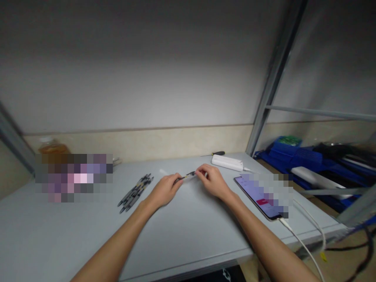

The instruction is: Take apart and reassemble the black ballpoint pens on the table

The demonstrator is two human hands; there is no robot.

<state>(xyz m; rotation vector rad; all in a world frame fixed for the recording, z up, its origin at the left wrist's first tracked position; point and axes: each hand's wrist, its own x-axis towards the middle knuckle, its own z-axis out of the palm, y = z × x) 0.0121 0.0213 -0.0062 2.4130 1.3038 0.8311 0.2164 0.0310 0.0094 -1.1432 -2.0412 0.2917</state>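
Both hands meet over the middle of the grey worktop [182, 235], toward its back edge, sharing one pen [188, 175] between them. The left hand [163, 190] has its fingertips pinched on the pen's dark end, and the right hand [212, 181] is closed around the pale, clearer end, so the pen lies roughly level just above the surface. Just left of the left hand a bundle of dark pens [135, 192] lies on the worktop, slanting toward the back. Near the back right corner sits a white power bank [227, 162], with a small screwdriver [216, 153] behind it. A phone [258, 196] rests by the right edge, a white cable [302, 239] running off its near end.
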